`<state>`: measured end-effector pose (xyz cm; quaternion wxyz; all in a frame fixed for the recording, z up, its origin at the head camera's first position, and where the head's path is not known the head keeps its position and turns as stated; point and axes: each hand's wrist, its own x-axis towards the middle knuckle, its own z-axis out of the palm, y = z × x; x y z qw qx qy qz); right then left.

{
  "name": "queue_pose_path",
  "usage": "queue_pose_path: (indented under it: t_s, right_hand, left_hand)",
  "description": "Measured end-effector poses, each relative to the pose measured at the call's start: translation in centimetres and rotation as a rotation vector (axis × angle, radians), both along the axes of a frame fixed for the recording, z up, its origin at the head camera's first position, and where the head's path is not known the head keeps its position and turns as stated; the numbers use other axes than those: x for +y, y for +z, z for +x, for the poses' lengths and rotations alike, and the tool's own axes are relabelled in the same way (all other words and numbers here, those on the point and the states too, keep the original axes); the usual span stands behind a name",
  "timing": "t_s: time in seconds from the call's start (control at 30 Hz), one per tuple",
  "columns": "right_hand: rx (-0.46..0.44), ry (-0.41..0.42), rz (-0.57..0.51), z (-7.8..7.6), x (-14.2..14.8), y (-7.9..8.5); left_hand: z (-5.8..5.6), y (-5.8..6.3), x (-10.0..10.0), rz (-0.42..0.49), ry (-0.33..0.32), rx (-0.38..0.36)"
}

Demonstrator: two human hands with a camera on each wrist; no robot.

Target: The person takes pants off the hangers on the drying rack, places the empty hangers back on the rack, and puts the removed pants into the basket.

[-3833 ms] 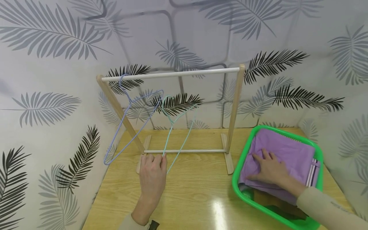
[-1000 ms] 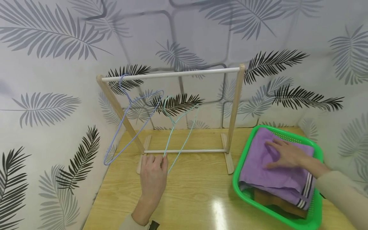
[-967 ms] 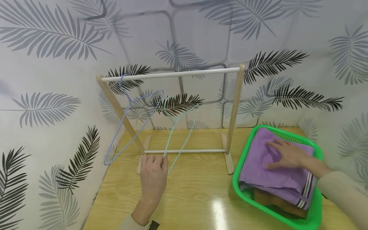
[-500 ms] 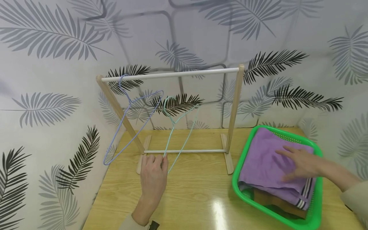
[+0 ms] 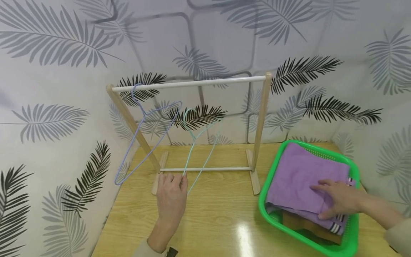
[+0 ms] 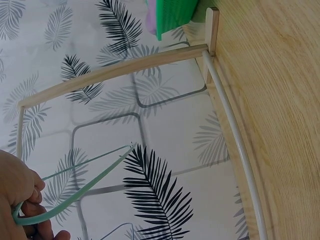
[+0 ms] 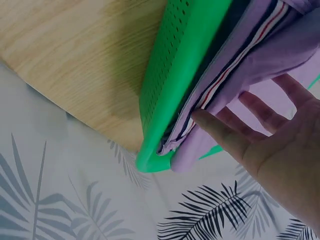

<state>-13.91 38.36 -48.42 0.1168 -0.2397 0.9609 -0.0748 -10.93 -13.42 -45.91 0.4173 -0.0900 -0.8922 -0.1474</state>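
Observation:
My left hand (image 5: 171,198) grips the lower corner of a mint green clothes hanger (image 5: 194,138), held up in front of the rack. In the left wrist view the curled fingers wrap the hanger's wire (image 6: 85,189). On the right, a folded purple garment (image 5: 295,178) lies on top inside a green basket (image 5: 269,182). My right hand (image 5: 345,196) is over the garment's right side with its fingers spread. Close up in the right wrist view, a fingertip meets the garment's striped trim (image 7: 240,57); the fingers are extended, not curled round the cloth.
A wooden rack with a white top bar (image 5: 208,82) stands near the back wall. A blue hanger (image 5: 145,113) hangs at its left end. Brown cloth (image 5: 295,222) shows beneath the purple garment. All stand on a wood-grain table (image 5: 218,221).
My right hand has moved from the middle of the purple garment towards its right, striped side. The garment has shifted slightly and lies flatter. My left hand and the mint green hanger have barely moved.

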Motion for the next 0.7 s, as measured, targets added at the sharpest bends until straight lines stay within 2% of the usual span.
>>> queue_pose_path:
  t_s: [0.27,0.7]
  right_hand:
    - [0.024,-0.03,0.028,-0.1,-0.1,-1.7]
    - [0.122,-0.053,0.012,0.7,-0.8,-3.7]
  left_hand:
    - [0.0,0.1,0.0,0.011,-0.002,0.002]
    - [0.2,0.2,-0.3,-0.015,0.008,-0.007]
